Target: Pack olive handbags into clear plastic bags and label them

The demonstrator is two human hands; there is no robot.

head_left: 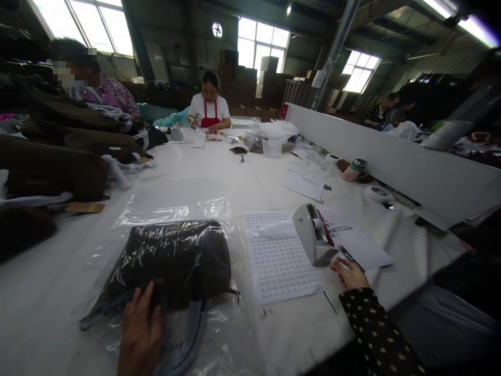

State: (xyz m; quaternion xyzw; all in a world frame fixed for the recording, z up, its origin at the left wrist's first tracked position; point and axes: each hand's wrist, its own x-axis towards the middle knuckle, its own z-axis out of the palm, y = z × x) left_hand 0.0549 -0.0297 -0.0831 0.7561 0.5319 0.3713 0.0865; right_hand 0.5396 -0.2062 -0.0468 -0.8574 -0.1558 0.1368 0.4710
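A dark handbag (176,256) with a grey-wrapped strap lies inside a clear plastic bag (238,324) on the white table. My left hand (141,326) rests on the bag's near side, fingers stretched out and open over the plastic. At the right, my right hand (348,274) is at the front end of a grey tape dispenser (313,235). Its thumb and forefinger are pinched together; whatever lies between them is too small to make out. A sheet of printed labels (277,266) lies between the handbag and the dispenser, and a pen (350,257) lies just beyond my right fingers.
Dark bags with wrapped straps (50,167) are piled on the left. A handwritten paper (360,240), a tape roll (378,193) and a mug (355,170) stand along the white divider (391,151). One co-worker (211,104) sits at the far end, another (109,94) at the left.
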